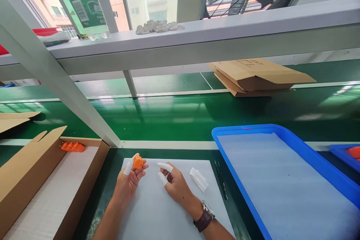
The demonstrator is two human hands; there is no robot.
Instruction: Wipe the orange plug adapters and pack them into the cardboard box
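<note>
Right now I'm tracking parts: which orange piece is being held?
The orange piece in the left hand; other orange things are in the cardboard box and far-right blue tray.

The orange piece [138, 162] and blue tray [244, 130] look plastic, the box [87, 183] matt cardboard, the green surface [168, 114] glossy.

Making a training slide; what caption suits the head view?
The left hand holds an orange part over a white mat, right hand nearby.

Orange part [138, 162], white finger cots [165, 167], blue tray [247, 130], green belt [168, 120], brown box [83, 191]
</note>
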